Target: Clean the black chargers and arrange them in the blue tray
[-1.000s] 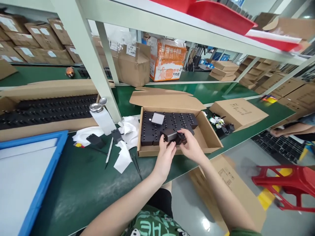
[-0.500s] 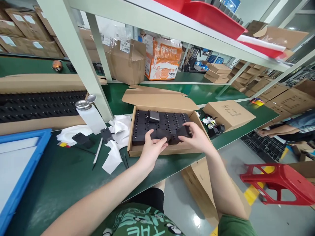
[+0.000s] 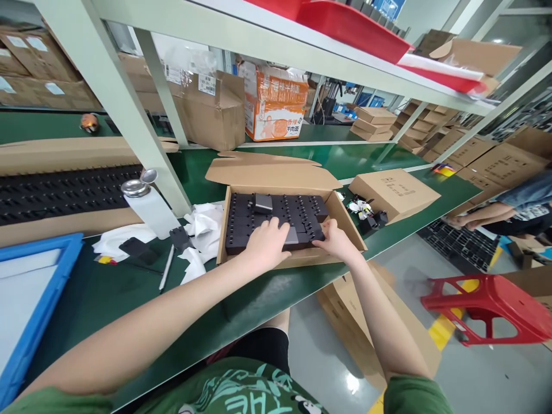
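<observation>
My left hand (image 3: 268, 244) rests over the front row of black blocks, fingers stretched and thumb apart. Beside its fingertips lies a block with a grey face (image 3: 292, 236). At the front right corner, my right hand (image 3: 338, 241) grips the end of a black block (image 3: 318, 232) between thumb and fingers. The blocks sit in rows with small knobs, inside an open cardboard box (image 3: 349, 224) with its flap folded back. A loose grey-topped block (image 3: 263, 203) lies on top of the rows. My left fingers partly hide the front row.
Left of the box are crumpled white paper (image 3: 206, 227), a white pen (image 3: 167, 269) and a white pump bottle (image 3: 150, 210). A closed carton (image 3: 394, 192) stands right. A shelf post (image 3: 116, 103) rises behind. Another person's arm (image 3: 478, 217) shows far right, above a red stool (image 3: 495, 305).
The dark block my right hand held above the box is now down in the front row. My left hand has flattened onto the blocks. The view has shifted slightly.
</observation>
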`<state>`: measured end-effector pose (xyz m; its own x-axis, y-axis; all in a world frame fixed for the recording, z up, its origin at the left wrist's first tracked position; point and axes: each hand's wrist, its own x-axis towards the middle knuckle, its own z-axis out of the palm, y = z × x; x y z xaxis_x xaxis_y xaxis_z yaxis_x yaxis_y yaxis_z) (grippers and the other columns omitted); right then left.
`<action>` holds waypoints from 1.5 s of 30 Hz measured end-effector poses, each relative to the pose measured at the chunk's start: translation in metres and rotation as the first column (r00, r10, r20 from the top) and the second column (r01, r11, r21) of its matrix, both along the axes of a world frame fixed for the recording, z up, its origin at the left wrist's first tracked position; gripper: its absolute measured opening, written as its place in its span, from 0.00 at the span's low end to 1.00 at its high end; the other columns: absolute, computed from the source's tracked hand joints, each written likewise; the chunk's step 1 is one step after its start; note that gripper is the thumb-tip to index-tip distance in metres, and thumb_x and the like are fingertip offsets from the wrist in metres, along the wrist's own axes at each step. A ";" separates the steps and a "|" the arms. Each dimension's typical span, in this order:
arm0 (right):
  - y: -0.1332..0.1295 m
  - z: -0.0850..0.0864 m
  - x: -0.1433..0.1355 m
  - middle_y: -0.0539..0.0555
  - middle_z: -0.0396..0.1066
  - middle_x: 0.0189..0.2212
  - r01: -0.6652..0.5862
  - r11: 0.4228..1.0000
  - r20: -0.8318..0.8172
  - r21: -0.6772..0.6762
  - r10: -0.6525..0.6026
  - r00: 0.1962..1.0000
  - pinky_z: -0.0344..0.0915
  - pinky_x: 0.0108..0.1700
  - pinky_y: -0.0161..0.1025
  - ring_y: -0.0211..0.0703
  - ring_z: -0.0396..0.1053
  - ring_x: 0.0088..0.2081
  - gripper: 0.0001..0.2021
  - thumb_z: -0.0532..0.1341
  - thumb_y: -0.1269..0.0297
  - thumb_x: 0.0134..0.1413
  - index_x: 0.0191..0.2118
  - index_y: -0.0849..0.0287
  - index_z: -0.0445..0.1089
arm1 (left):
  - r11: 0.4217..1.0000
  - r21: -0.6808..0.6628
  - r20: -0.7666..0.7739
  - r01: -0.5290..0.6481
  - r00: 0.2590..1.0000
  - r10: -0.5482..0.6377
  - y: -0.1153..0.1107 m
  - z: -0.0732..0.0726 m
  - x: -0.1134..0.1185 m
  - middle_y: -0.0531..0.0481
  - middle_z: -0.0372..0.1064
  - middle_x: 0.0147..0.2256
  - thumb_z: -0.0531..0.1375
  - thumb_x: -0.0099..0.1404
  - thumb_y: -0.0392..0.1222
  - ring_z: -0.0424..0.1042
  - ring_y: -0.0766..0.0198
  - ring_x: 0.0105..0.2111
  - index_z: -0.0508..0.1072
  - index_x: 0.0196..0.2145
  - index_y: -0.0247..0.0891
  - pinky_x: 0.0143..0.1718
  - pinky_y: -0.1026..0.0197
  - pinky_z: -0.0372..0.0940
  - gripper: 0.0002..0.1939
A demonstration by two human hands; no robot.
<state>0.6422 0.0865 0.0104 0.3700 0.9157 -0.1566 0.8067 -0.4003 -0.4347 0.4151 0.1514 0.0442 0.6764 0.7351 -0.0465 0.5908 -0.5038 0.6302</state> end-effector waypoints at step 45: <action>0.030 0.021 -0.122 0.53 0.75 0.29 -0.449 0.885 0.068 -0.121 0.459 0.886 0.59 0.26 0.38 0.47 0.72 0.29 0.09 0.68 0.57 0.52 0.34 0.54 0.71 | 0.798 0.147 -0.344 0.585 0.786 -0.513 0.060 0.009 -0.093 0.46 0.68 0.34 0.56 0.63 0.27 0.69 0.55 0.37 0.78 0.39 0.39 0.38 0.56 0.64 0.13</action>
